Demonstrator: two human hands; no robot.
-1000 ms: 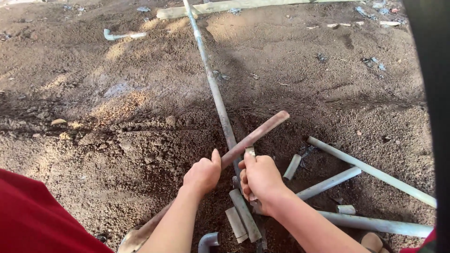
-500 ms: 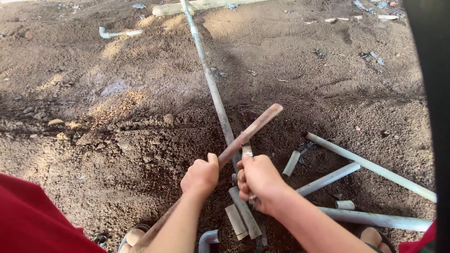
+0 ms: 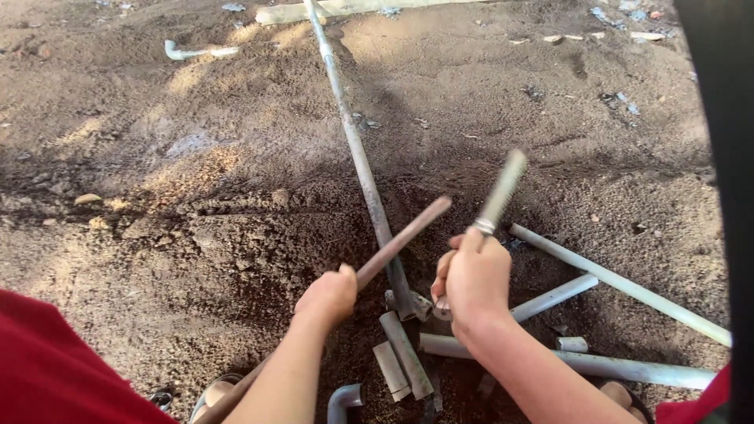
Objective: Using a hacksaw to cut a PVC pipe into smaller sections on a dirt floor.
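Note:
My left hand (image 3: 328,294) grips a rusty brown rod (image 3: 408,235) that slants up to the right over the dirt. My right hand (image 3: 473,279) is closed around a grey tool handle with a metal ring; its thin blade (image 3: 503,188) is raised and blurred, pointing up and right. Between the hands a long grey pipe (image 3: 353,141) runs from the far edge down to a joint near my fingers. Short grey pipe pieces (image 3: 400,357) lie on the ground below my hands.
Several grey pipes (image 3: 620,286) lie on the sandy ground at the right. A curved pipe elbow (image 3: 342,400) sits at the bottom edge and another bent pipe (image 3: 192,53) at the far left. Red clothing (image 3: 55,369) fills the lower left corner.
My right hand has lifted the blade up off the pipe pieces, and it now points up and to the right. The left hand and the rod have stayed almost still.

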